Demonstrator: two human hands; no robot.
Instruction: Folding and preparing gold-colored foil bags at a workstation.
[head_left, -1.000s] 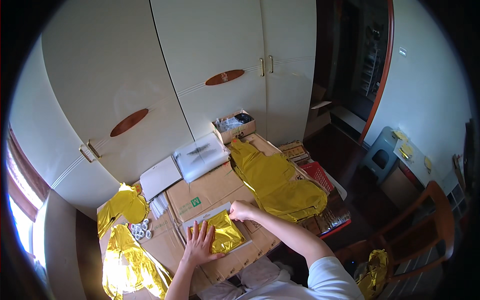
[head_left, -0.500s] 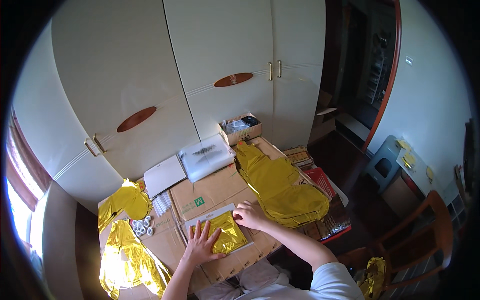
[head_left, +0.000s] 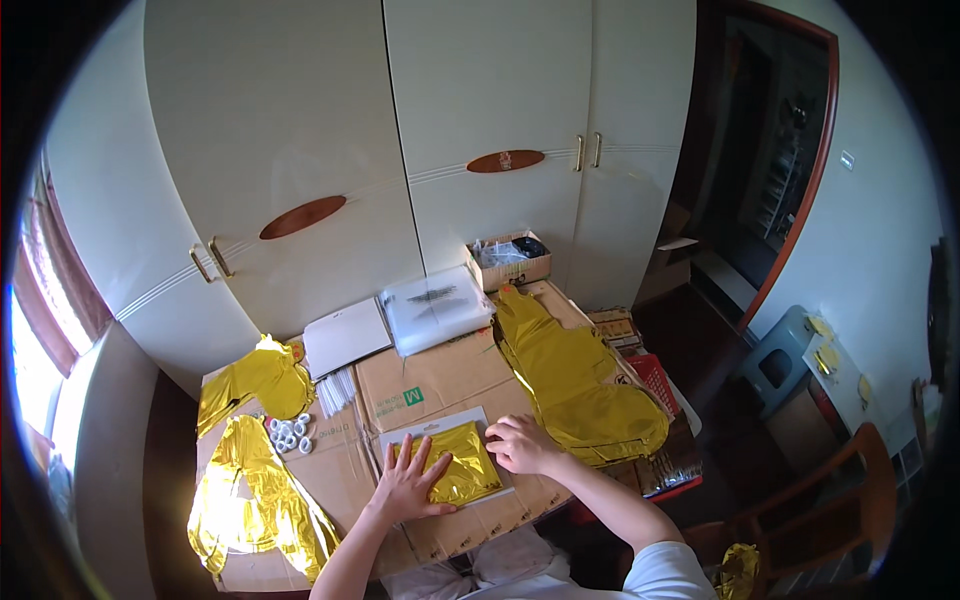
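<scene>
Folded gold foil sheet, probably an uninflated balloon, lies on a white backing card with a hanging slot in its top margin; both rest near the front edge of the cardboard-covered tabletop, right before the person; the card shows as a pale border above the foil and along its right side.

The left hand lies flat with its fingers spread apart, over the left part of the foil and card; it grips nothing; the right hand is at the upper right edge of the foil, fingers curled, tips drawn in toward the thumb; whether they are clamped on an edge of foil or card, I cannot tell.

The step in hand looks to be settling the foil squarely on the card, the left hand steadying, the right tending the side; the next move would call for light, even pressure from the left palm while the right fingers smooth or tuck that edge, so that the slick folds do not spring open.

Flat gold foil shapes lie to the right; clear plastic sleeves lie toward the back; white straws and small white rolls lie to the left.
</scene>
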